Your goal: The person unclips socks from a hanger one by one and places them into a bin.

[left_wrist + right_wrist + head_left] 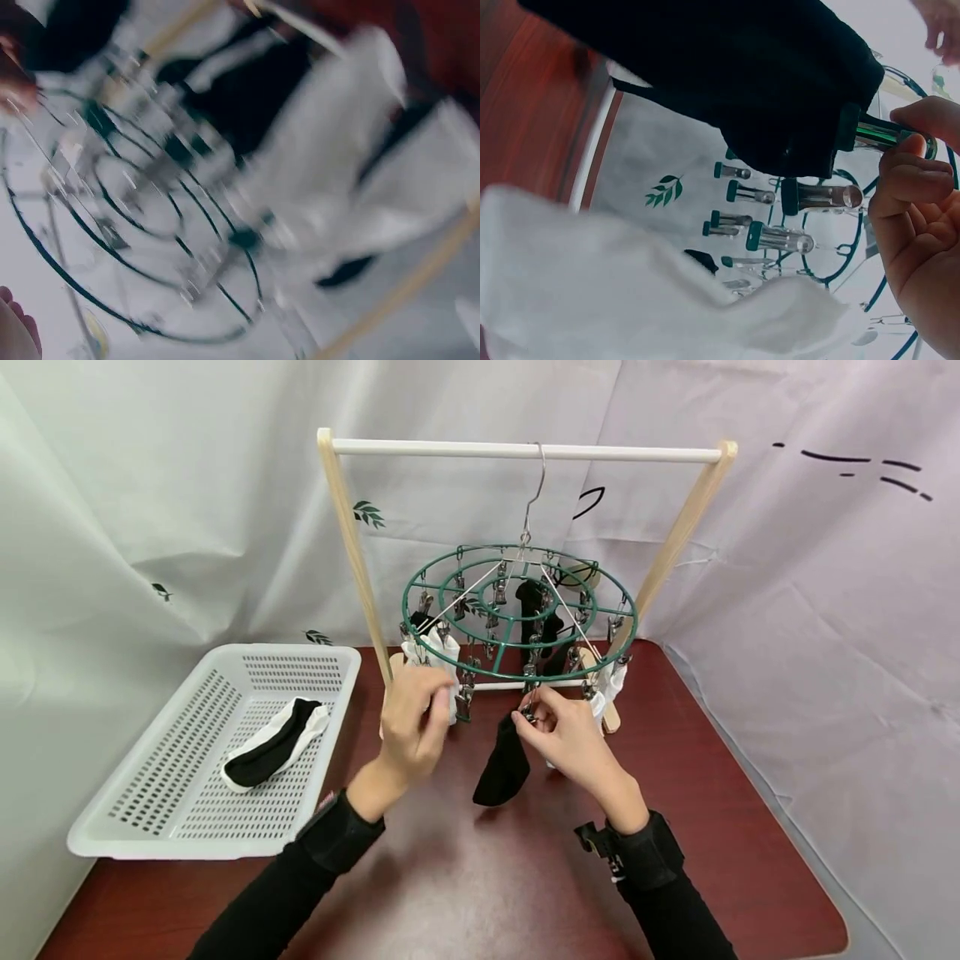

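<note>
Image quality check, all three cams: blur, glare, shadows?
Head: clip hanger fairly crisp; pale glare on the table, soft shadows there too. Left wrist: heavy blur throughout, white socks smeared. Right wrist: pinched clip reasonably sharp, nearby white fabric soft, black sock nearly textureless.

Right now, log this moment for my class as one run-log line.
right hand: pinches clip at black sock | left hand: empty, near hanger | hanger: hooked on white rail | basket: black and white socks
</note>
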`<state>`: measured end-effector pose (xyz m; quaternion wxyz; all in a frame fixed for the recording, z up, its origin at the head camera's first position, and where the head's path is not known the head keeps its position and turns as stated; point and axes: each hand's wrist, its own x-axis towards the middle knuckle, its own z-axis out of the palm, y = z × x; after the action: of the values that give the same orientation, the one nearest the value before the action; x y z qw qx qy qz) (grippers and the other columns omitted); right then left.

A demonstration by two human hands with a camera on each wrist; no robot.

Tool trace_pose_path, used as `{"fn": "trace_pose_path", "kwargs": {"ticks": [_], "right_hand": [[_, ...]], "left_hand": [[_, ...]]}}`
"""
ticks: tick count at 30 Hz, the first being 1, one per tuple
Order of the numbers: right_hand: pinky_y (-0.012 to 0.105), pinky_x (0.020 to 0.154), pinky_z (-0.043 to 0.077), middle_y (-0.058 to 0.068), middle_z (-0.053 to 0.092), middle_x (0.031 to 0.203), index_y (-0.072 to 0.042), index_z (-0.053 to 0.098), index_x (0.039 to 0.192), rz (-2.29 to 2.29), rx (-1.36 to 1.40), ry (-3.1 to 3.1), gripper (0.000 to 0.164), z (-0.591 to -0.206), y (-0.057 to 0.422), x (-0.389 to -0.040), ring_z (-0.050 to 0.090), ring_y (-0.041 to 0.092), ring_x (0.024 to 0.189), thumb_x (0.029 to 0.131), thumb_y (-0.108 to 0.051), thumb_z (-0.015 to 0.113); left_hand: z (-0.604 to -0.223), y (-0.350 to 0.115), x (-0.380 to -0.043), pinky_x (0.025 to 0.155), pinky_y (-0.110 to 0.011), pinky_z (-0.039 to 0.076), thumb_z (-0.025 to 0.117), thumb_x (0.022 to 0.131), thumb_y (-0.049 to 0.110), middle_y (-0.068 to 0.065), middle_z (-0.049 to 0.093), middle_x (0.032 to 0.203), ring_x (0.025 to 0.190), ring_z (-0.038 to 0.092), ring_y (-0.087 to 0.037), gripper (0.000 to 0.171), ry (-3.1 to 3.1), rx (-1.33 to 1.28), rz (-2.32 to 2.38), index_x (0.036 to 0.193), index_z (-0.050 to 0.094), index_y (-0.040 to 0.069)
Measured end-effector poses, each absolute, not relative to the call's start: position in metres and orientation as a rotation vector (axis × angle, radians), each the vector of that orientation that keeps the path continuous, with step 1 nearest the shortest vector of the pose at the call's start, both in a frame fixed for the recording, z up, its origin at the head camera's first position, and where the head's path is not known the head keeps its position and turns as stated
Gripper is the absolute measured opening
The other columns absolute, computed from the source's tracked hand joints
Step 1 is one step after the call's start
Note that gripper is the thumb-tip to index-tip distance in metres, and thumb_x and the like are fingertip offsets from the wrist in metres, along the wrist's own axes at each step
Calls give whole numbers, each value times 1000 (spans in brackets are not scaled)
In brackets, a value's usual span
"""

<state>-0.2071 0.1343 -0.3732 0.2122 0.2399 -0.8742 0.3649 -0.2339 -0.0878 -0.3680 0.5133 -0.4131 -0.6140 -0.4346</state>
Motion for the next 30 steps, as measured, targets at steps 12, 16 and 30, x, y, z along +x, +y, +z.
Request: {"fn": "trace_pose_path", "kwargs": {"ticks": [12, 16, 30], "right_hand": [[25, 54, 41, -5, 50, 62, -3, 66, 92, 1047, 627, -2422, 13, -376, 131, -209, 43, 5, 51, 90, -12, 75], [26, 53, 41, -7, 47, 60, -3, 65, 91, 1066, 629, -2424, 15, -375, 128, -209, 42, 6, 49, 91, -14, 76], [26, 55, 42, -4, 53, 62, -5, 67, 90, 1088, 595, -2434, 21, -372, 136, -213, 46, 6, 53, 88, -21, 81]], "left_hand": [[-440, -73, -205, 93, -43, 48, 68, 97, 35, -11, 60, 118, 110, 57, -25, 50, -2412, -825, -1147, 133, 53, 3], [-451, -68, -213, 94, -46, 47, 71, 96, 35, -12, 57, 121, 113, 55, -28, 54, -2536, -754, -1228, 136, 53, 5], [-472, -70, -226, 70, -27, 47, 54, 106, 18, -4, 68, 91, 75, 58, -13, 13, -2465, -787, -1717, 109, 64, 10]]}}
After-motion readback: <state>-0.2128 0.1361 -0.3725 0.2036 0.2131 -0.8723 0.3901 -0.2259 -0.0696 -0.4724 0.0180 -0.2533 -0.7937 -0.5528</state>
